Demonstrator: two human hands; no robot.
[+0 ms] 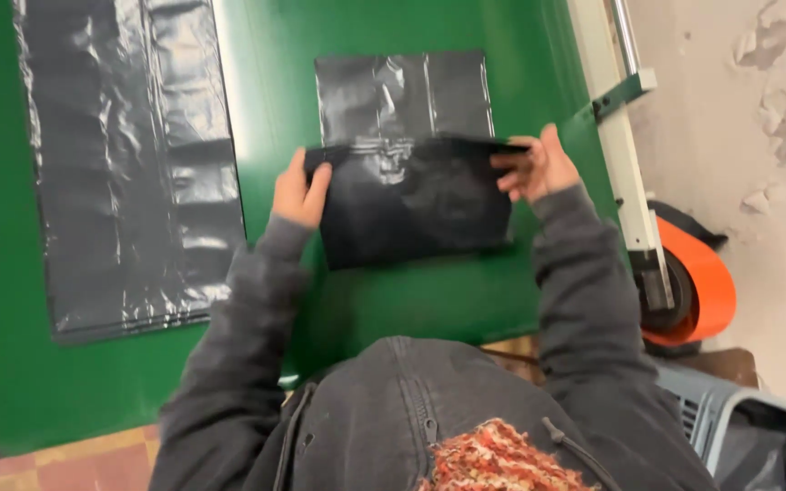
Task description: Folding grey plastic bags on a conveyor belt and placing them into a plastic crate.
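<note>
— Any room on that green table (275, 82)?

— A bare strip runs between the long stack of black sheets (129, 164) and the folded black bag (411, 195). Rightwards, the white rail (625, 173) and an orange wheel (707, 291), I think, hem things in.

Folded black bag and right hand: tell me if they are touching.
Touching. The head view shows the right hand with its fingers curled over the upper right corner of the folded black bag, pinching its edge above the green table.
</note>
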